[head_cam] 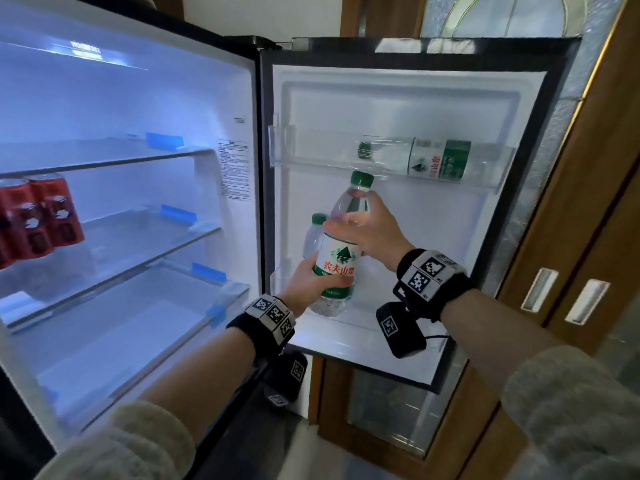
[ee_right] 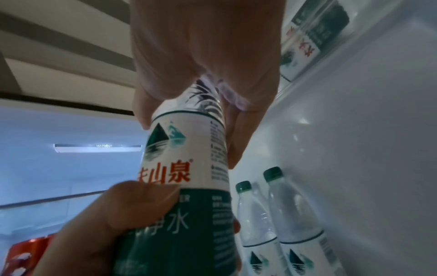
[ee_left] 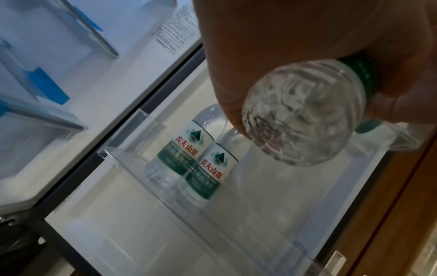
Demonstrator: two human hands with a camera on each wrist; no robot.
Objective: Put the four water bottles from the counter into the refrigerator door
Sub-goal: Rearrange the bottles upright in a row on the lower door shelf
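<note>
Both my hands hold one water bottle (head_cam: 341, 251) with a green cap and a white-green label, upright in front of the open refrigerator door (head_cam: 408, 109). My left hand (head_cam: 310, 277) grips its lower label and my right hand (head_cam: 370, 226) grips its shoulder below the cap. In the left wrist view its base (ee_left: 302, 119) hangs above the lower door bin (ee_left: 132, 168), where two bottles (ee_left: 182, 151) (ee_left: 212, 171) stand side by side at the hinge end. Another bottle (head_cam: 426, 159) lies on its side in the upper door shelf.
Red cans (head_cam: 38, 216) stand on the middle shelf inside the lit fridge, at the left. Glass shelves (head_cam: 114, 237) fill the compartment. A wooden door with glass panels (head_cam: 588, 237) stands just right of the fridge door. The lower bin has room right of the two bottles.
</note>
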